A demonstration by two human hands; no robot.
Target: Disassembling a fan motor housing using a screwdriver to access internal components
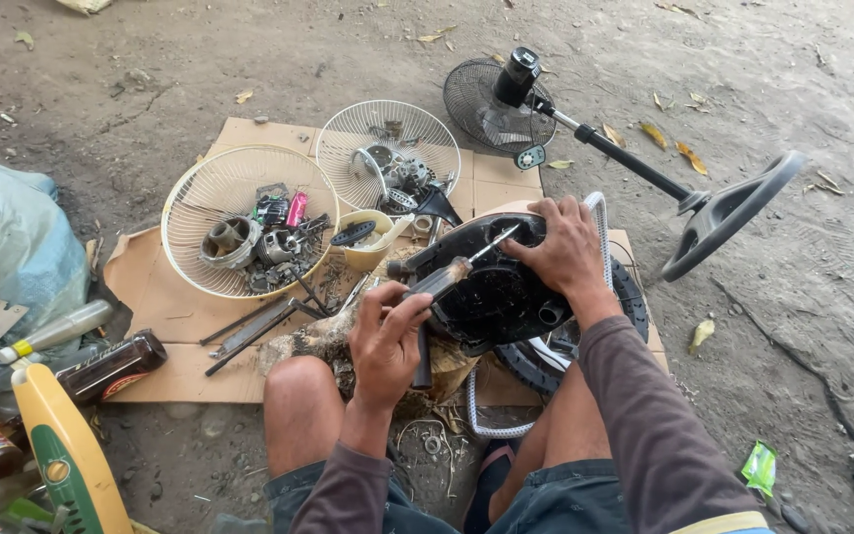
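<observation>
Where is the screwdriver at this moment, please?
In the head view, near the centre, the screwdriver is gripped in the left hand, its tip on the black fan housing that the right hand steadies.

A black fan housing point(491, 292), white wire grilles point(212, 198), brown cardboard point(165, 316), a pink part point(297, 209), and maroon sleeves point(644, 415) appeared.
</observation>
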